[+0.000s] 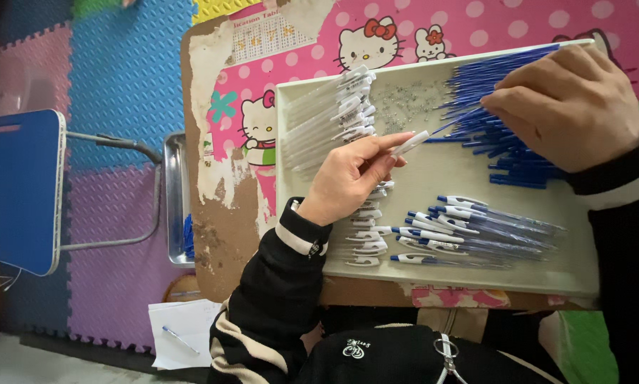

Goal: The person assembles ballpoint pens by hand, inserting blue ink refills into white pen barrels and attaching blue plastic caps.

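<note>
As the head view shows it, the left hand [348, 178] is pinched shut on a clear pen barrel [410, 144], held between thumb and fingertips above the middle of a pale tray [433, 284]. The barrel's long axis runs up and to the right, its open end pointing toward the right hand [568, 107]. That hand is closed on a blue refill [456, 122], whose thin tip angles down and to the left and sits just beside the barrel's end; whether the tip has entered the barrel cannot be told. Barrel and refill lie nearly on one line, with the right hand resting over the heap of loose blue refills [504, 153] at the tray's upper right.

Tray contents, by area:
- upper left: a stack of empty clear barrels [326, 117] with white clips, lying roughly side by side;
- upper middle: a scatter of small metal springs [412, 103];
- lower right: a group of assembled pens [469, 238], white with blue tips, lying roughly parallel;
- lower left, partly under the left wrist: a column of white clip pieces [368, 238].

The tray rests on a worn desk [223, 235] with a pink cartoon-cat covering. A blue chair [17, 188] stands to the left on foam floor mats [120, 71].
</note>
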